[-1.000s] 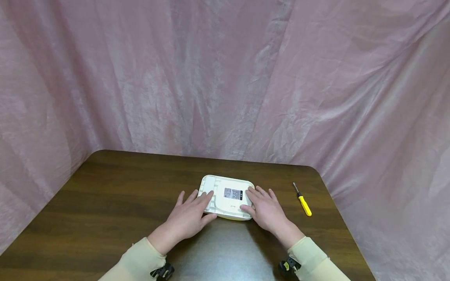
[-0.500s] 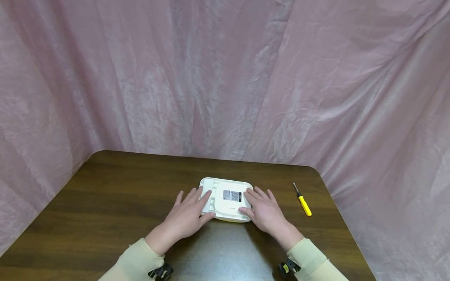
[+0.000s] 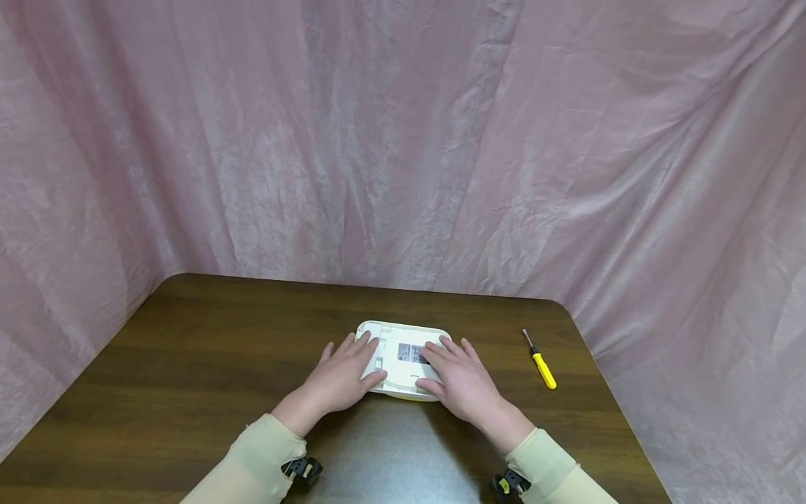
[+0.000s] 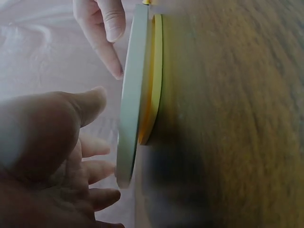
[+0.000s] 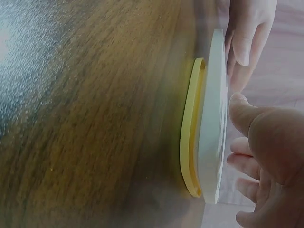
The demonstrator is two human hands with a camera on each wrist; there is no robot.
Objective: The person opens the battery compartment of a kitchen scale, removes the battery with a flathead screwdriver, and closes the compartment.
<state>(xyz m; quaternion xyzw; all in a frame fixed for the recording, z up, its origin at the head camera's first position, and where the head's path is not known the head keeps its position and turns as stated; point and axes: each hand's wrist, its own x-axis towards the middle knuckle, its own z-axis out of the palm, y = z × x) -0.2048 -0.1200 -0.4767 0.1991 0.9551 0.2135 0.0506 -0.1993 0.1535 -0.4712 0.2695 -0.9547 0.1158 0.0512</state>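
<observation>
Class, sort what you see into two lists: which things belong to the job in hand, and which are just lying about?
In the job:
left hand
right hand
white device, under both hands
yellow rim beneath it

Lying about:
screwdriver, untouched to the right, though perhaps a tool for this job
curtain, just backdrop

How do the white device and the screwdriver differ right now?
Shape: the white device is broad and flat with rounded corners; the screwdriver is long and slim.
Handling: the left hand and right hand lie over the white device; the screwdriver lies apart from both.
Colour: the device's upper face is white; the screwdriver's handle is yellow.
Shared: some yellow, since a yellow piece shows beneath the device.
</observation>
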